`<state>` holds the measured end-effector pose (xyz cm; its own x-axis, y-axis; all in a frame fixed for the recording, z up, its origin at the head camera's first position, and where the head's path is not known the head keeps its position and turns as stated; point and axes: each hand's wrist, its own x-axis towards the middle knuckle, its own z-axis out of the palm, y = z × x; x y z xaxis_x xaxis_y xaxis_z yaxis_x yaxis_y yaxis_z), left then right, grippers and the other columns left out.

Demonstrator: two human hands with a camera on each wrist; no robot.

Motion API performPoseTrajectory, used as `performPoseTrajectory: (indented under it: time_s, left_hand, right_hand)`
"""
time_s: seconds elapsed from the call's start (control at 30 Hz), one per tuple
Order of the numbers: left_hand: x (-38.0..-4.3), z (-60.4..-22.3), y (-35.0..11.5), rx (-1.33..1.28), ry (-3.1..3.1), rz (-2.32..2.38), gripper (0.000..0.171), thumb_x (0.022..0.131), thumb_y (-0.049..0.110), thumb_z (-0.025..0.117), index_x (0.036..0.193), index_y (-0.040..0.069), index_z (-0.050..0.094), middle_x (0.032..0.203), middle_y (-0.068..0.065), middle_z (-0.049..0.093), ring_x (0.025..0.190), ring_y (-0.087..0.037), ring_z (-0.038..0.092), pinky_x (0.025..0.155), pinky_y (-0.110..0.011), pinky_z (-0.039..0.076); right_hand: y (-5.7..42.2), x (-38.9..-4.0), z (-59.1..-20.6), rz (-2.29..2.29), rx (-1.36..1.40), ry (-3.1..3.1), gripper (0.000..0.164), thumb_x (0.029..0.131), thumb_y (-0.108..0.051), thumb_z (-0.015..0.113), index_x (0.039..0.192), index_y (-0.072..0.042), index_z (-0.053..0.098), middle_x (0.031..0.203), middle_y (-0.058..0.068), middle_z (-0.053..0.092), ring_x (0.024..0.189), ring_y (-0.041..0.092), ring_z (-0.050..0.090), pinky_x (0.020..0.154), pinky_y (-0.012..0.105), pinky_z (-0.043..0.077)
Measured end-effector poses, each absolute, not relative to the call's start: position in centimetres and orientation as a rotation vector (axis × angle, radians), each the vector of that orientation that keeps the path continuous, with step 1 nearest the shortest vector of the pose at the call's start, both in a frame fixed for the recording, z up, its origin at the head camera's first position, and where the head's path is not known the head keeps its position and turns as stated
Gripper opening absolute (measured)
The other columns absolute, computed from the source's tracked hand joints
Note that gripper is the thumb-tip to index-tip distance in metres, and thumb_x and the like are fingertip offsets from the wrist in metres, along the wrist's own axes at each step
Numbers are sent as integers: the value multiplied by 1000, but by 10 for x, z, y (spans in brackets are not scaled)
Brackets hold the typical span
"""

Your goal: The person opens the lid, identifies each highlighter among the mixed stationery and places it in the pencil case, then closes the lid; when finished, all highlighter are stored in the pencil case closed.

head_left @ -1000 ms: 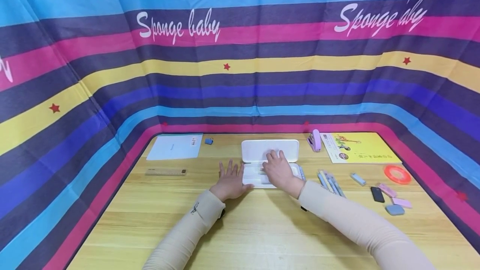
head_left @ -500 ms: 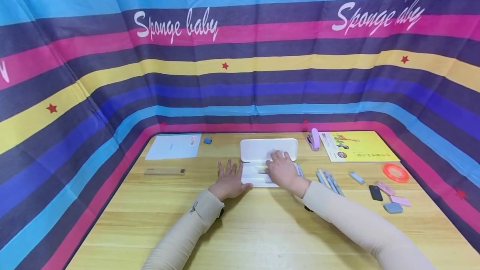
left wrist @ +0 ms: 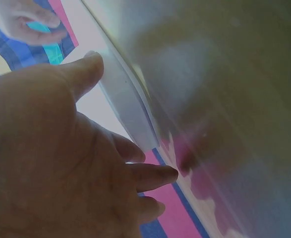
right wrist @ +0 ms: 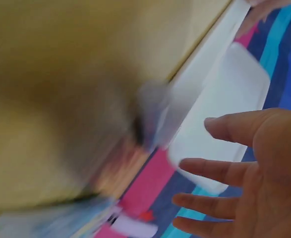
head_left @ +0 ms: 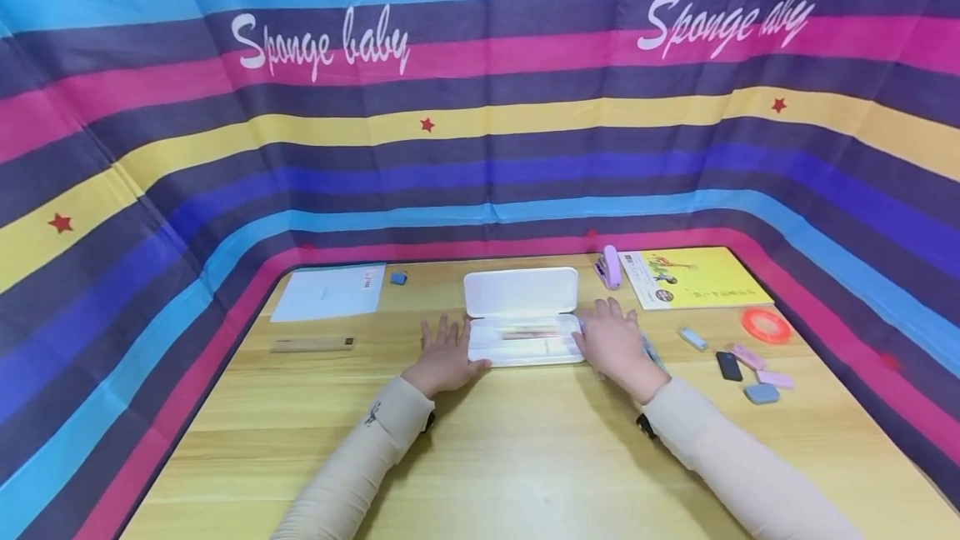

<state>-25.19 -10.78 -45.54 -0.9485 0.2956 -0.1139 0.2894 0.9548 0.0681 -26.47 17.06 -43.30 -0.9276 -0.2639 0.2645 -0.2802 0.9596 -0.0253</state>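
Observation:
A white pencil case [head_left: 489,359] lies with its lid [head_left: 521,292] raised at the back; several thin pencil-like sticks [head_left: 531,332] lie inside. My left hand [head_left: 441,357] is at its left end, fingers spread and thumb on the front left corner. In the left wrist view, that thumb touches the case's side wall [left wrist: 128,99]. At the right end is my right hand [head_left: 617,348], its thumb near the rim. The right wrist view has its fingers [right wrist: 214,171] extended with nothing between them; contact with the case is unclear. Blue-toned pens [head_left: 651,350] are partly hidden behind this hand.
Left: a pale blue booklet [head_left: 328,292], wooden ruler [head_left: 312,345] and small blue object [head_left: 398,277]. Right: a purple stapler [head_left: 609,267], yellow book [head_left: 697,277], orange tape ring [head_left: 765,325] and several eraser-like blocks [head_left: 762,393]. A striped cloth [head_left: 487,169] encloses the table.
My right hand has come out of the case and moved to its right end, uncovering the sticks inside. My left hand stays at the left end. The head view has shifted slightly.

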Motion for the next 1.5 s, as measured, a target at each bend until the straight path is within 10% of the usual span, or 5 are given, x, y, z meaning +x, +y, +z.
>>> performPoseTrajectory:
  time_s: [0.33, 0.83, 1.27, 1.5]
  left_hand:
    - [-255, -454, -117, 407, 2974, 100, 88, 79, 68, 24, 139, 6, 7, 141, -17, 14, 127, -35, -8, 91, -56, -16]
    - [-252, -455, -113, 435, 2978, 98, 87, 80, 67, 24, 139, 5, 8, 140, -18, 16, 127, -36, -5, 92, -57, -14]
    - [-258, -454, -109, 448, 2974, 79, 86, 81, 66, 24, 139, 4, 8, 140, -18, 14, 127, -36, -6, 91, -58, -15]
    - [-260, -455, -107, 452, 2967, 84, 87, 80, 67, 24, 139, 5, 8, 140, -18, 14, 127, -36, -6, 91, -57, -15]
  right_hand:
    - [183, -268, -432, 121, 202, -3016, 50, 81, -41, 53, 105, 3, 57, 109, 25, 47, 110, 42, 31, 83, 63, 23]
    - [201, -266, -436, 68, 54, -3086, 29, 76, -16, 54, 91, 9, 56, 89, 22, 47, 93, 40, 37, 80, 61, 25]
    - [215, -271, -436, 167, 25, -3160, 41, 85, -31, 48, 98, 6, 61, 120, 32, 38, 120, 47, 14, 93, 61, 8]
    - [216, -269, -436, 236, 4, -3111, 39, 78, -32, 55, 92, 4, 59, 100, 21, 48, 105, 39, 33, 89, 57, 21]
